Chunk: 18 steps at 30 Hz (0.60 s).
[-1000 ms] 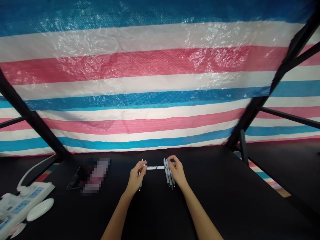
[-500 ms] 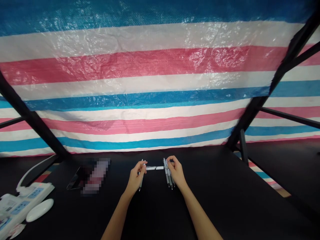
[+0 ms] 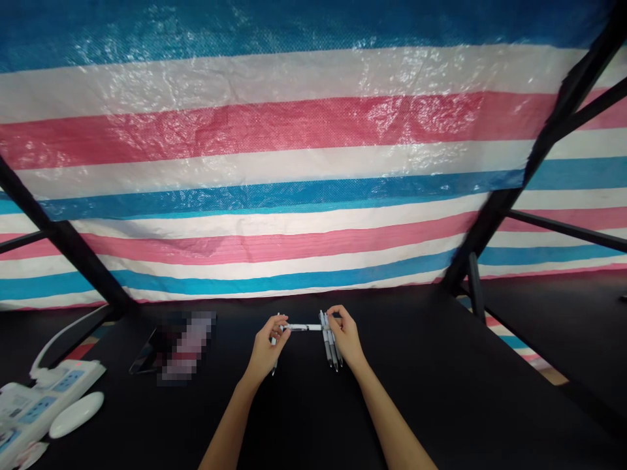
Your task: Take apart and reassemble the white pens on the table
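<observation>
My left hand (image 3: 267,342) pinches the left end of a white pen (image 3: 306,328), which runs sideways between my two hands. Clear and dark parts show near the pen's middle; whether it is in one piece I cannot tell. The fingers of my right hand (image 3: 347,334) are closed at the pen's right end, where the exact grip is partly hidden. Under and beside that hand, several white-and-grey pens (image 3: 329,349) lie side by side, tips toward me. Another pen (image 3: 274,370) points toward me beneath my left hand, mostly covered by it.
On the black table (image 3: 304,418), a dark phone-like object (image 3: 149,349) lies at the left beside a blurred patch. Further left are a white power strip (image 3: 53,395) with a plugged-in cable and a white oval object (image 3: 77,415). Black frame bars and a striped tarp (image 3: 274,248) stand behind.
My left thumb and fingers have shifted slightly right along the pen, closing more firmly at its end. My right hand and the row of pens have hardly moved.
</observation>
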Tool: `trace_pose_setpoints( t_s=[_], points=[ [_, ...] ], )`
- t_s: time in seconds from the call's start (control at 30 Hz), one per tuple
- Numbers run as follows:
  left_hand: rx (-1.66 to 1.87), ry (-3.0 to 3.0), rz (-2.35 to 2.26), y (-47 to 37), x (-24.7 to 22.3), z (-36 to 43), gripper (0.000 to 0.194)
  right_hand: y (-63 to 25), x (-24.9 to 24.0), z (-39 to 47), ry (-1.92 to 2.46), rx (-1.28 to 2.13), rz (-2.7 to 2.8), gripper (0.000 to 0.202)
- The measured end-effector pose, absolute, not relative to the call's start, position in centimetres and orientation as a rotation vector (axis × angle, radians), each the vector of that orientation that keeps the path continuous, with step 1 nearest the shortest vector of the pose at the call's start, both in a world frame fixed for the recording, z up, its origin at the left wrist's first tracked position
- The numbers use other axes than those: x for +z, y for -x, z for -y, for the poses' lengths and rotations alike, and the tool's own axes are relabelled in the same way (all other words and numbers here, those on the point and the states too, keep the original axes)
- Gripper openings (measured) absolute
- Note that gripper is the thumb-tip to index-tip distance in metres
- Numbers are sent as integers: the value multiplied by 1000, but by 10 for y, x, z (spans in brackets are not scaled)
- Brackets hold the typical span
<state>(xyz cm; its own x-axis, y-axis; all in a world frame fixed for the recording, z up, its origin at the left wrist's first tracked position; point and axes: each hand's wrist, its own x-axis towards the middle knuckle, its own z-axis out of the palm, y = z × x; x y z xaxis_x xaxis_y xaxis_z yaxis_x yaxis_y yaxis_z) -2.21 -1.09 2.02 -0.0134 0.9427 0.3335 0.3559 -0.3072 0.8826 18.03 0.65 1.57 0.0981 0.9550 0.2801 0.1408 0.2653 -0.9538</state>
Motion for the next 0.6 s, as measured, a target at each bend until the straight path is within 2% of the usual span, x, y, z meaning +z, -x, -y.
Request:
trace_pose_setpoints(
  t_s=[0.3, 0.6],
  points=[
    [1244, -1749, -1361, 21, 28, 16, 32, -176, 19, -2, 1133, 840, 1379, 16],
    [1323, -1741, -1365, 20, 25, 14, 31, -175, 17, -4, 1130, 903, 1316, 16]
  ],
)
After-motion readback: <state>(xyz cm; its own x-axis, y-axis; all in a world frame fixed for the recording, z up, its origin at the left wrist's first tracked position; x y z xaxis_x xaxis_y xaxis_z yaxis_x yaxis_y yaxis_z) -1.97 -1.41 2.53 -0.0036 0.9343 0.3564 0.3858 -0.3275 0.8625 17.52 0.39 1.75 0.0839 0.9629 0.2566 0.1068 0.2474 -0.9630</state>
